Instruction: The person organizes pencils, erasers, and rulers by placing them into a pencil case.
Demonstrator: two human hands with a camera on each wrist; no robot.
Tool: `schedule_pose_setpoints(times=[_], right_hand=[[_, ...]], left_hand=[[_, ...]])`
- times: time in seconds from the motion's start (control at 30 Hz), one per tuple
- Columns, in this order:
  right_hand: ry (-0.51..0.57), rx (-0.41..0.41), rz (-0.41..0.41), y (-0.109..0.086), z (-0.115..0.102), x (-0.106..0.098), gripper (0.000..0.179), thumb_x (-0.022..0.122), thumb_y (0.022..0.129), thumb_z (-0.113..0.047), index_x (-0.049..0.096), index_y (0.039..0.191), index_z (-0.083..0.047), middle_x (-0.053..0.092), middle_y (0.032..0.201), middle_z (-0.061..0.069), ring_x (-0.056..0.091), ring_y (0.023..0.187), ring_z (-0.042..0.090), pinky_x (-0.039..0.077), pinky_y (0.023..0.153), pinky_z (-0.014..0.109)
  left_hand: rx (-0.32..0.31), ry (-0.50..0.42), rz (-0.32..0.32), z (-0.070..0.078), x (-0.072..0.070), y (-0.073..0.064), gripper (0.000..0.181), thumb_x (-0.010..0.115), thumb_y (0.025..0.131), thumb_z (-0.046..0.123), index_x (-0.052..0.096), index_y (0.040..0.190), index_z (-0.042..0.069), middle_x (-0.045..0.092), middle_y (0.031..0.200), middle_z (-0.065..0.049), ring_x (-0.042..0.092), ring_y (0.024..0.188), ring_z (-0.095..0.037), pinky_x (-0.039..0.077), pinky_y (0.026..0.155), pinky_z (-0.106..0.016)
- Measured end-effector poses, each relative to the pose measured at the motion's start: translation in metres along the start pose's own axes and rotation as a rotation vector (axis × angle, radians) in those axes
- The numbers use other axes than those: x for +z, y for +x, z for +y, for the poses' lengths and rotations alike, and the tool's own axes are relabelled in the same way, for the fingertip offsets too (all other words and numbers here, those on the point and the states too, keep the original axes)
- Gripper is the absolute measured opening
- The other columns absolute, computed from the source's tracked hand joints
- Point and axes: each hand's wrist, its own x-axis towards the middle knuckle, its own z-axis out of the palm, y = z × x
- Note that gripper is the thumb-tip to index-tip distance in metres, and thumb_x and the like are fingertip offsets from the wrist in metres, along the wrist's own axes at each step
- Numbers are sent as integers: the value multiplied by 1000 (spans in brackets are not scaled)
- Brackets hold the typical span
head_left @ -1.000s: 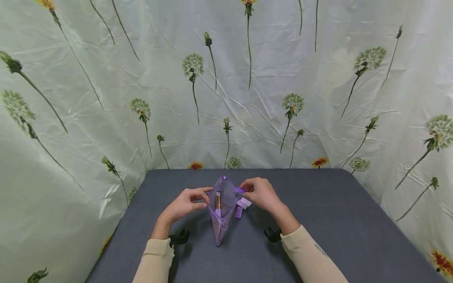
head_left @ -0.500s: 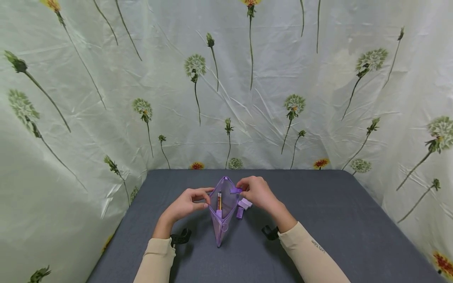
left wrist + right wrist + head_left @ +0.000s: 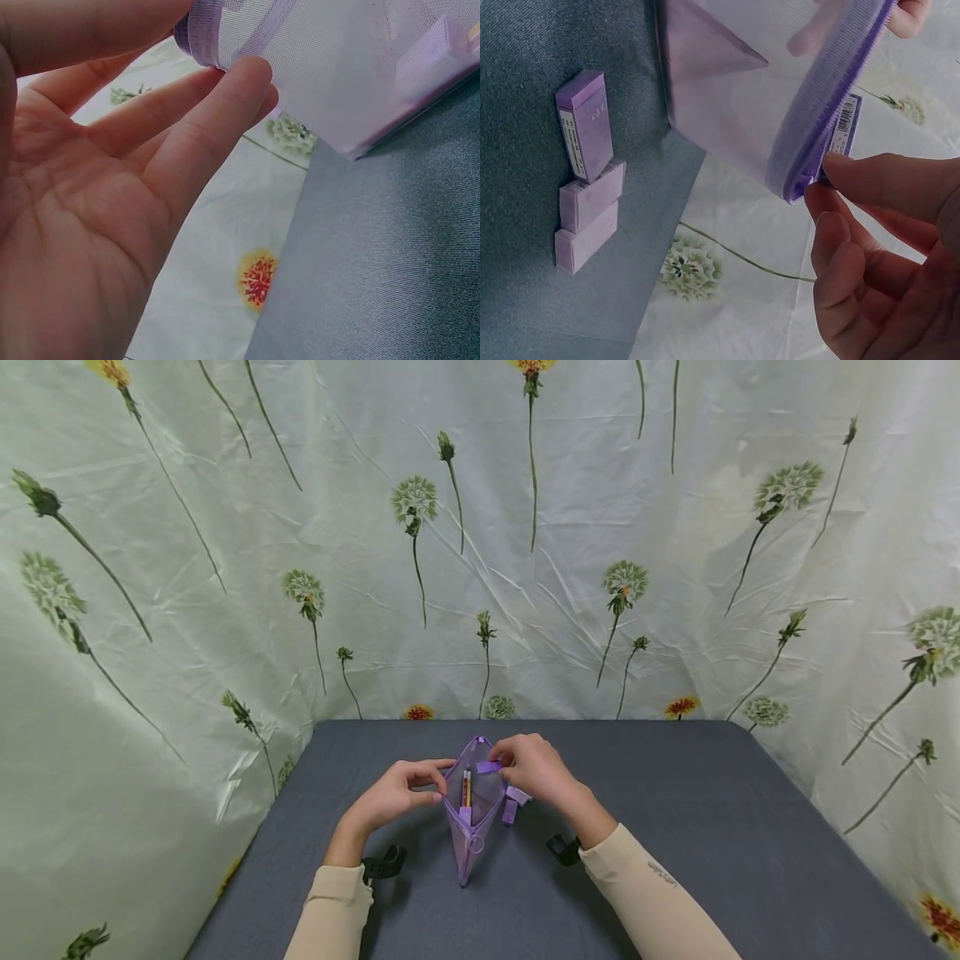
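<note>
A purple mesh pencil case [image 3: 461, 852] stands on the table with its zipped mouth spread apart. My left hand [image 3: 397, 792] pinches the near-left part of its rim between thumb and fingers; the mesh wall [image 3: 315, 75] hangs from there in the left wrist view. Inside lie yellow-and-dark pencils [image 3: 467, 789] and a pale purple block [image 3: 465, 815]. My right hand [image 3: 537, 768] pinches a dark purple eraser [image 3: 845, 124] with a barcode label, over the case's mouth at its right rim. Beside the case lie a dark purple eraser [image 3: 589, 127] and two pale purple ones [image 3: 592, 196].
The dark grey table [image 3: 675, 843] reaches back to a pale flower-print curtain [image 3: 525, 643], which also hangs along both sides. Black straps with a camera [image 3: 384, 862] sit on both wrists.
My right hand has moved left with the dark purple eraser, from outside the case's right rim to over its mouth. My left hand keeps its grip on the rim.
</note>
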Motion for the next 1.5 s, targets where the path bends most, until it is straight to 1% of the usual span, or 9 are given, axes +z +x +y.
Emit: schedule_pose_setpoints(times=[0.2,0.4,0.5,0.77,0.97,1.1,1.27,1.37,1.5], right_hand=[[-50,-15,-1,4,1,7,25,74,84,-2,78,102,-19,65,78,-8,56,64,9,47,56,30],[-93,-45,1,8,-1,8,27,73,84,0,78,102,-20,66,79,-7,56,64,8,46,55,29],[-99,-50,-10,9,-3,8,28,73,85,0,78,104,-19,68,82,-5,57,66,9,47,56,30],[-97,-46,-60,13,-4,11,28,71,87,0,78,107,-18,72,91,0,59,71,10,48,59,31],[-134,-78,-80,15,-5,13,29,70,86,1,79,106,-18,69,85,-3,56,67,10,46,57,31],[-149,-101,-80,17,-6,15,30,71,85,3,79,106,-16,68,82,-3,53,64,10,42,55,29],[-148,-87,-81,17,-6,18,42,65,89,6,74,122,-17,61,79,-3,49,61,12,35,51,28],[-148,-66,-66,15,-5,19,45,61,89,7,72,125,-19,60,85,-3,51,65,12,39,52,28],[-144,-58,-20,14,-4,17,41,60,89,3,75,120,-20,62,90,-1,53,66,12,42,53,29]], left_hand=[[6,3,-6,-2,-1,0,11,68,93,4,72,92,14,50,149,-10,42,141,-31,38,103,-63],[6,0,-12,1,-2,0,7,67,93,3,72,93,8,47,151,-15,40,142,-31,40,102,-58],[9,-13,-12,0,-2,-1,6,67,93,2,71,94,6,46,151,-17,39,143,-34,38,103,-62],[-9,-15,-8,1,-2,-2,13,66,93,1,72,91,13,47,151,-14,38,143,-35,36,104,-64],[14,-1,-19,-2,-2,-1,12,66,95,3,71,92,13,46,151,-18,37,142,-41,40,100,-62],[13,2,-21,-1,-3,-2,11,66,95,5,72,92,14,46,152,-14,38,143,-35,42,96,-56],[10,13,-18,-1,-2,-2,12,67,95,4,72,92,15,48,151,-8,40,143,-28,45,96,-49],[20,17,-22,-1,-2,-1,12,66,95,4,72,93,14,48,151,-11,39,143,-30,46,96,-47],[33,19,-22,-1,-3,-1,13,66,95,3,72,93,14,46,151,-18,39,143,-35,45,95,-49]])
